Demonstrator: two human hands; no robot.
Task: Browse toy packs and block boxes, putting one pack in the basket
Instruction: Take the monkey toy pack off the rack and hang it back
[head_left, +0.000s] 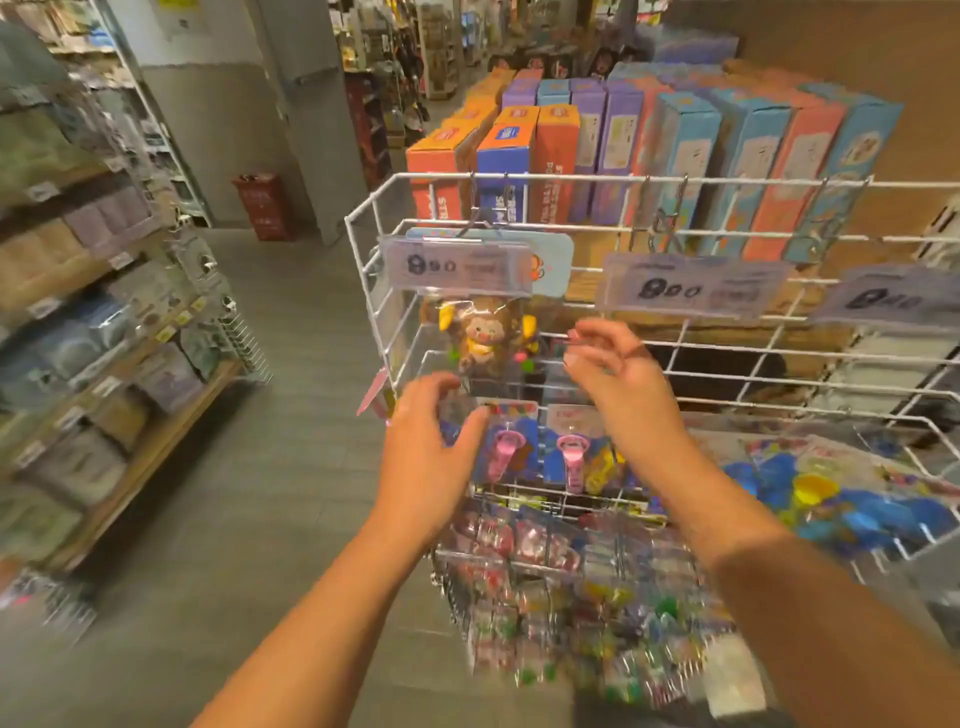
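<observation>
Here, a person stands at a white wire rack (374, 291) in a shop, with both bare arms reaching out. The left hand (426, 457) is spread wide with its fingers apart, and it holds nothing. It floats just in front of a clear toy pack (488, 338) that hangs from a hook on the left end of the rack. The pack has a brown monkey toy inside with yellow bits beside it. The right hand (613, 369) is up on the right side of that pack. Its fingers are curled loosely and apart, and the picture is too blurry to tell if they touch the pack.

Below the hands hang more packs, with two pink toys (540, 452) side by side. Lower down, near the person, lots of small bright packs (582, 597) are blurry. Price tags (691, 286) hang along the rack. Far behind the rack, tall block boxes (675, 161) stand in rows, orange, blue and purple. On the left, shelves (78, 322) hold soft folded things. A red bin (265, 205) sits far off on the grey floor (270, 493).
</observation>
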